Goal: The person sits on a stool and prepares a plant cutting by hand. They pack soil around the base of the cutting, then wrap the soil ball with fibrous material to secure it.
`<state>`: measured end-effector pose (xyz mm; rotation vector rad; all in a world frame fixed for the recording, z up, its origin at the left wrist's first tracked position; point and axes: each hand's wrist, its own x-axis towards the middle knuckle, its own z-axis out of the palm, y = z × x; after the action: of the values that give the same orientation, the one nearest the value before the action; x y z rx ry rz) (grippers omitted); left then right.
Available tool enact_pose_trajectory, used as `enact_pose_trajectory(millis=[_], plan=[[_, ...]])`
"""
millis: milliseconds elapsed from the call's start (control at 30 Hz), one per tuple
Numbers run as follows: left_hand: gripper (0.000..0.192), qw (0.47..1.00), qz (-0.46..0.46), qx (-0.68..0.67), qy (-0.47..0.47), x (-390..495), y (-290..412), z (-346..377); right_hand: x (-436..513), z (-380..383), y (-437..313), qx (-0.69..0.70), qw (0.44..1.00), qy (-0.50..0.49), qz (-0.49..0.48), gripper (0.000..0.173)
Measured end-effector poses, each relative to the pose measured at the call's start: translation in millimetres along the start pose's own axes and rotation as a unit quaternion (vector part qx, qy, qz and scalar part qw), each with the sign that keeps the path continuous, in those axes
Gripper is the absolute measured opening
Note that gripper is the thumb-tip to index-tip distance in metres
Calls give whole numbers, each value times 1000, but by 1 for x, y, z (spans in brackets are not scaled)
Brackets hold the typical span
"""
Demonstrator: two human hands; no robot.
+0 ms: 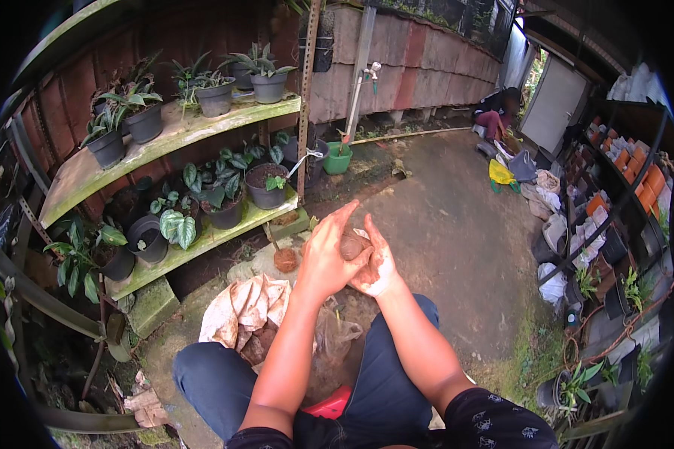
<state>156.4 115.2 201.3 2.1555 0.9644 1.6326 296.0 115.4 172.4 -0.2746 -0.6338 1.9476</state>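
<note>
Between my two palms sits a rounded brown clump (353,245), seemingly soil or clay. My left hand (327,252) closes over its near side, and my right hand (379,261) cups it from the other side; both are smeared with reddish-brown soil. A white sack (247,303) with its rim folded down stands by my knee, dark soil inside. A clear plastic bag (337,337) lies between my legs, a little green showing in it. Beyond my left hand, a brown ball with a stem (285,260) rests on the ground.
Potted plants line two mossy shelves (202,132) at left. A green pot (337,158) stands near the wall tap (374,70). Another person (497,112) crouches far off beside bags and a yellow bag (500,173). Racks at right hold orange pots (646,196). Something red (331,403) lies beneath me.
</note>
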Motion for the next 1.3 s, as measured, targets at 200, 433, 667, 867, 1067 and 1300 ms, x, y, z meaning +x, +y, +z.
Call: enact_pose_trajectory(millis=[200,433,667,867,1067,1300], plan=[[68,996,32,46,64,-19,-14,17,2,-12,7,59,998,20,-25,63],[52,989,66,-41,123,-23,-20,27,-2,-6,15,50,997,34,-40,62],[33,998,40,-25,35,-21,-8,22,-9,-2,4,59,997,33,-36,60],[59,999,24,-18,11,-24,-17,16,-2,12,5,-50,986,130,-91,53],[99,929,-232,-272,95,-43,-15,40,17,-12,28,-129,962,93,-220,38],[53,918,-231,-262,190,-29,-9,26,18,3,35,-265,936,62,-224,65]])
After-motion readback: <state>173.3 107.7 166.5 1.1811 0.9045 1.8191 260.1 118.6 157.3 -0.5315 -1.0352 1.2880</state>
